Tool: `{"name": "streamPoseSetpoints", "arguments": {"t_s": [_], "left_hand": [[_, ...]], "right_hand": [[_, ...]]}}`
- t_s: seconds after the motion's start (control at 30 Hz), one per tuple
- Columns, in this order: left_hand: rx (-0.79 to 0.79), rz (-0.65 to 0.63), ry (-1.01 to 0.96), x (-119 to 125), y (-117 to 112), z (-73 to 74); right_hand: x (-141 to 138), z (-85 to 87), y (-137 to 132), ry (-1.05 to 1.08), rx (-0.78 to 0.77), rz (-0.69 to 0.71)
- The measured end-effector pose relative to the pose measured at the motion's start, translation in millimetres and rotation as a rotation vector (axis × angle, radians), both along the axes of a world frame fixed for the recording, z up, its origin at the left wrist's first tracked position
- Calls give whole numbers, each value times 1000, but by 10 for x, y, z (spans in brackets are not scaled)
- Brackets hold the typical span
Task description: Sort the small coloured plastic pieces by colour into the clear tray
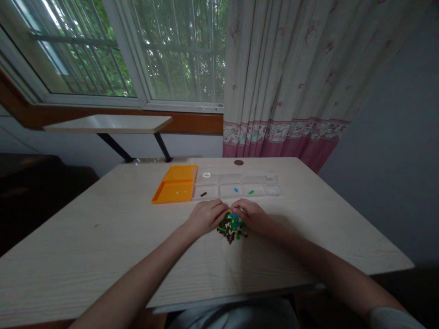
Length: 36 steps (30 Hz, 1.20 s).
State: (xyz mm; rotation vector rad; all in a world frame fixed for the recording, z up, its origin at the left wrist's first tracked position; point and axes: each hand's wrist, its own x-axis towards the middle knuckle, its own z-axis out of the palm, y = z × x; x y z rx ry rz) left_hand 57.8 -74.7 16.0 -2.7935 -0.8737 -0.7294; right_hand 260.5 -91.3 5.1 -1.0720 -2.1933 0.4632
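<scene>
Left hand point(210, 216) and right hand point(251, 214) partly hide the pile of small pieces point(232, 228).

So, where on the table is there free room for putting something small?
Beyond the right forearm, bare tabletop runs from the clear tray to the right edge. Another patch lies between the orange tray and the left edge. The middle is crowded: left hand and right hand are at the small pieces, near the trays.
</scene>
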Motion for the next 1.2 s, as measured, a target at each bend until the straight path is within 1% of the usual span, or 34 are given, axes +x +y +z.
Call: {"name": "streamPoseSetpoints", "arguments": {"t_s": [0.1,0.33,0.5,0.63,0.8,0.9,0.97,1.07,1.1,1.2], "left_hand": [[-90,-9,-78,-7,12,1],[-198,-45,-102,0,-4,54],[-286,12,-6,-186,111,89],[-351,1,85,-323,195,83],[-407,-62,113,-290,164,97],[-418,-76,139,-265,145,97],[-417,-73,149,-266,147,84],[-406,-66,151,-273,156,60],[-402,-64,151,-273,158,55],[-393,-52,155,-267,157,49]], "right_hand": [[4,-1,-4,-21,99,-14],[-4,-27,-12,-15,243,-48],[86,8,41,59,385,-72],[184,45,90,73,483,-114],[201,43,103,62,523,-127],[233,55,123,26,537,-137],[327,97,159,-38,530,-155],[606,203,243,-173,475,-223],[727,239,276,-223,441,-266],[1095,311,377,-354,320,-454]]}}
